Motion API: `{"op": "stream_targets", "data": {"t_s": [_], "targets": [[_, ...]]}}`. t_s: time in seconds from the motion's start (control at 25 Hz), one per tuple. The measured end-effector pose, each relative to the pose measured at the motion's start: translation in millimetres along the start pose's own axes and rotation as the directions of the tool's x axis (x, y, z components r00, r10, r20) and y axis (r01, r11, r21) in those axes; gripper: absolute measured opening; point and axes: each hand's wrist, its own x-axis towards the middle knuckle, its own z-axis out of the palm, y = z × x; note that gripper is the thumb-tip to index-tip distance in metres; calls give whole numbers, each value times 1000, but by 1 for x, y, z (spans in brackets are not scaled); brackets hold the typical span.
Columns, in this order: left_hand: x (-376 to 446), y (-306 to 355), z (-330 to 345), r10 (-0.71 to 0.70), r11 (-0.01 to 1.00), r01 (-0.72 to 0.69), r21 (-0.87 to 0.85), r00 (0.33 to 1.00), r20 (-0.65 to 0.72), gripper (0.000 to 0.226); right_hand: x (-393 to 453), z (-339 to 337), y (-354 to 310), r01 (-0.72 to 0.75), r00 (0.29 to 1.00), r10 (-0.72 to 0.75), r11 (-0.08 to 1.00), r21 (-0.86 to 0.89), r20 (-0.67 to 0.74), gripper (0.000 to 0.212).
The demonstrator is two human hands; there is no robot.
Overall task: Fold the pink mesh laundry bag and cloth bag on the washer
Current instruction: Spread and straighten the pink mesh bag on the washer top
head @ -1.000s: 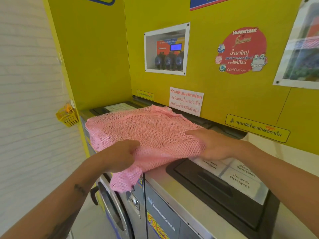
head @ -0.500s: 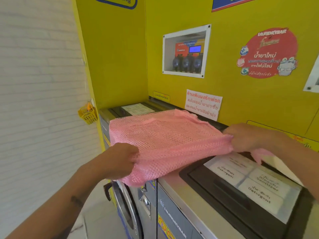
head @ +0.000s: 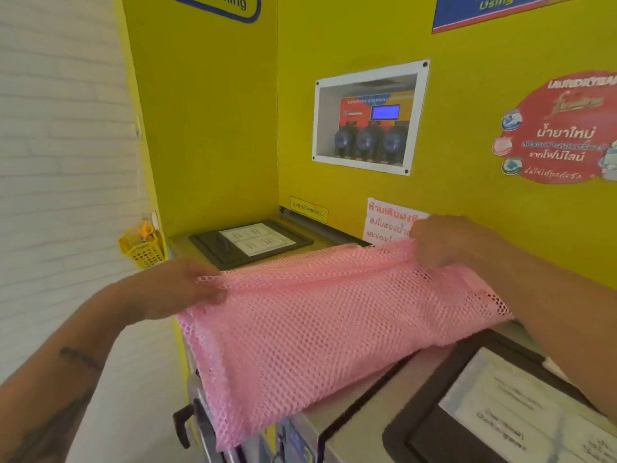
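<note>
The pink mesh laundry bag [head: 310, 332] is stretched between my hands over the top of the washer [head: 364, 406], and its lower edge hangs past the washer's front. My left hand [head: 180, 289] pinches the bag's upper left corner. At the upper right corner my right hand [head: 447, 240] grips the top edge near the yellow wall. I cannot see a separate cloth bag.
A black detergent lid with white labels [head: 494, 416] sits on the washer at the lower right. A second such lid [head: 250, 243] lies behind the bag. A yellow basket [head: 142, 245] hangs at the left. Yellow walls [head: 207, 128] close in behind, and a dispenser window [head: 369, 118] sits in them.
Both hands have lifted the bag's top edge and pulled it taut, the right hand moving up and back toward the wall. The view has shifted left and closer.
</note>
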Motion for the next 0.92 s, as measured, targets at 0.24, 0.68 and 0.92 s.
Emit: {"op": "stream_targets", "data": {"t_s": [0.24,0.68,0.92], "targets": [[102,-57,-11,-51,989,87,123,961,-273,52,103,2,-75,59,938,-88,994,-97,-336,32],[141,-48,88,29,919,-40,391,999,33,67,140,67,-99,8,936,-84,976,-217,-341,58],[143,-50,94,48,906,-32,422,999,-26,116,106,62,-91,171,778,-143,985,-13,-612,44]]}}
